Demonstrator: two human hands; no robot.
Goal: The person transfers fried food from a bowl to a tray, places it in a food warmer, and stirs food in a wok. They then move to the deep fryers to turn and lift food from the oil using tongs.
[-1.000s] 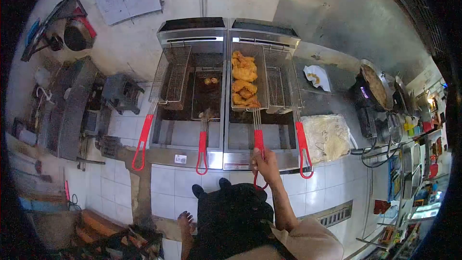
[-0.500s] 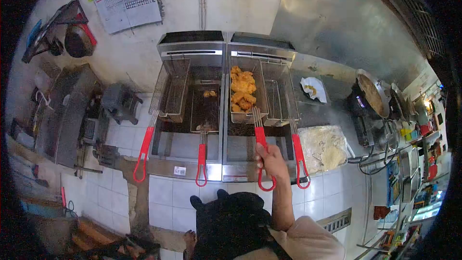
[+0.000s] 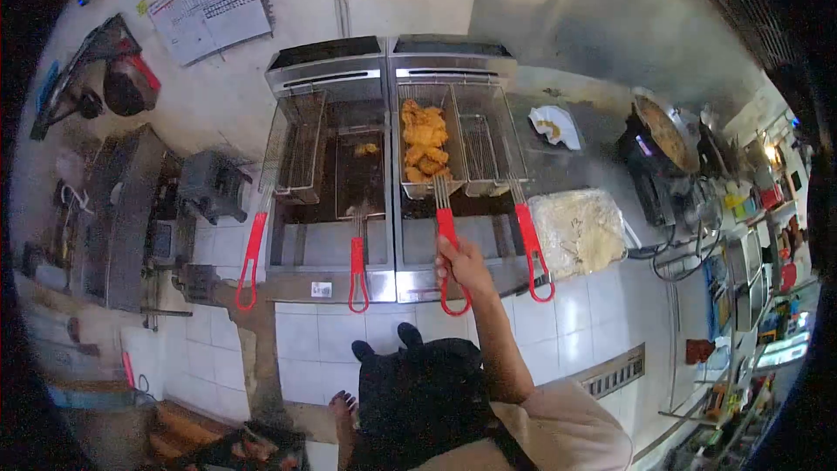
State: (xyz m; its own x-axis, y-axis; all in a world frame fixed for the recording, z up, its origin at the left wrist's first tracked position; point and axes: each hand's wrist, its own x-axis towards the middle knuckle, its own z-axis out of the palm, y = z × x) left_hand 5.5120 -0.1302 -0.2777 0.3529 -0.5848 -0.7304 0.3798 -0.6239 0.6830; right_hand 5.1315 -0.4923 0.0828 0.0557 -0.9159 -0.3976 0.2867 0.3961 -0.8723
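Observation:
My right hand (image 3: 462, 266) is wrapped round the red handle (image 3: 445, 225) of a wire basket. Golden fried pieces (image 3: 424, 135) fill that basket, which sits high in the right fryer. Beside it on the right is an empty-looking basket (image 3: 479, 153) with its own red handle. In the left fryer, one basket (image 3: 303, 148) is raised, and another (image 3: 359, 170) sits low in dark oil with a few pieces in it. My left hand (image 3: 343, 403) hangs low beside the black apron (image 3: 418, 392), fingers apart, holding nothing.
Right of the fryers lie a plastic-wrapped tray of pale flour (image 3: 580, 234) and a white paper (image 3: 554, 127) with scraps. A large pan (image 3: 667, 135) stands on a burner farther right. A dark stool (image 3: 212, 187) stands left; drain grate (image 3: 615, 372) in the floor.
The view has shifted, so the fryers appear a little higher and farther left. My right hand still grips the same handle. More of my left hand shows.

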